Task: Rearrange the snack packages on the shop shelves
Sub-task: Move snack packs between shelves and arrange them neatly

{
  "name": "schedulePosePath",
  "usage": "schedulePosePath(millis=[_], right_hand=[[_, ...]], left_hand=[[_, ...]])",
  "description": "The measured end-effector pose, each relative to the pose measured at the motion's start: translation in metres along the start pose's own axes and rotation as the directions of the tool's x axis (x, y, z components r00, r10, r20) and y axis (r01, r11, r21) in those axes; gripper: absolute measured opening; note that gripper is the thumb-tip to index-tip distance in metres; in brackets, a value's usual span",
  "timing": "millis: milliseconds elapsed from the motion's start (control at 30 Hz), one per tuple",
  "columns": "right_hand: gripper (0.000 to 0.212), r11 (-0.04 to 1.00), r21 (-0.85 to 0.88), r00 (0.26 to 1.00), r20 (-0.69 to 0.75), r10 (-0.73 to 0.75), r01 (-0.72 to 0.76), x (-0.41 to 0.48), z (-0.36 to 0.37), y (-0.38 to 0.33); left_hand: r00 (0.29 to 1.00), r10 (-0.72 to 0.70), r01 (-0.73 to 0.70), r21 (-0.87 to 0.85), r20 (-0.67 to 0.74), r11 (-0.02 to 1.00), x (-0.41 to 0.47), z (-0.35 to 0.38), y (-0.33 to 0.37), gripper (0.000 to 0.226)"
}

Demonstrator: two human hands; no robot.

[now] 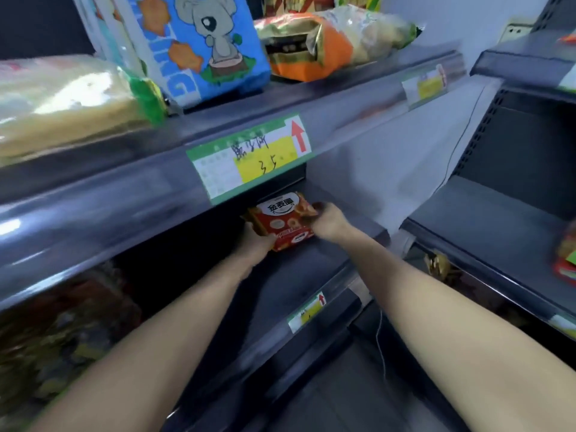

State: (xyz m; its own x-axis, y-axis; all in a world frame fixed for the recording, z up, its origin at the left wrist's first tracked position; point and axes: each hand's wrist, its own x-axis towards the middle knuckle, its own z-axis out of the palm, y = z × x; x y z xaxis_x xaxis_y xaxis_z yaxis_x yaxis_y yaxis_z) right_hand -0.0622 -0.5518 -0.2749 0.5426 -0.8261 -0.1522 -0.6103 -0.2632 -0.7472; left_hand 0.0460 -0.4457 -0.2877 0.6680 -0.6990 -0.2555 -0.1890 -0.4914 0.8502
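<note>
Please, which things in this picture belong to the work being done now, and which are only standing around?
In the job:
- red snack package
- left hand and right hand, both holding it
- shelf below it

Only standing around:
- blue koala bag
- orange bag
- pale bag
- price label
- thin cable

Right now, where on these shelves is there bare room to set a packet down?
The middle shelf is bare right of the red packet in the left hand and right hand. The side shelf is mostly bare. Top shelf is crowded.
</note>
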Motion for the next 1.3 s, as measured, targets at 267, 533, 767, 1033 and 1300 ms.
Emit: schedulePosePath(millis=[267, 533, 767, 1033, 1300], right_hand=[[0.038, 0.939, 0.283, 0.979, 0.106, 0.172, -0.195, 0.046, 0.011, 0.016], [0.032, 0.880, 0.342, 0.943, 0.172, 0.286, -0.329, 0.052, 0.018, 0.023], [0.015, 0.837, 0.448, 0.947, 0.205, 0.246, -0.314, 0.011, -0.002, 0.027], [0.026, 0.857, 0.454, 0.965, 0.201, 0.169, -0.244, -0.102, -0.029, 0.015], [0.014, 0.905, 0.404, 0.975, 0.216, 0.048, -0.134, -0.228, -0.051, -0.016]], left_hand=[[0.987, -0.149, 0.159, -0.174, 0.066, 0.972, 0.036, 0.021, -0.011, 0.037], [0.967, -0.255, 0.249, -0.292, 0.019, 0.923, 0.044, 0.027, -0.016, 0.029], [0.975, -0.213, 0.185, -0.284, -0.070, 0.941, 0.001, 0.026, -0.011, 0.010], [0.963, -0.185, 0.136, -0.243, -0.195, 0.960, -0.122, 0.007, 0.000, 0.021], [0.929, -0.220, 0.119, -0.325, -0.298, 0.938, -0.252, -0.027, 0.006, 0.045]])
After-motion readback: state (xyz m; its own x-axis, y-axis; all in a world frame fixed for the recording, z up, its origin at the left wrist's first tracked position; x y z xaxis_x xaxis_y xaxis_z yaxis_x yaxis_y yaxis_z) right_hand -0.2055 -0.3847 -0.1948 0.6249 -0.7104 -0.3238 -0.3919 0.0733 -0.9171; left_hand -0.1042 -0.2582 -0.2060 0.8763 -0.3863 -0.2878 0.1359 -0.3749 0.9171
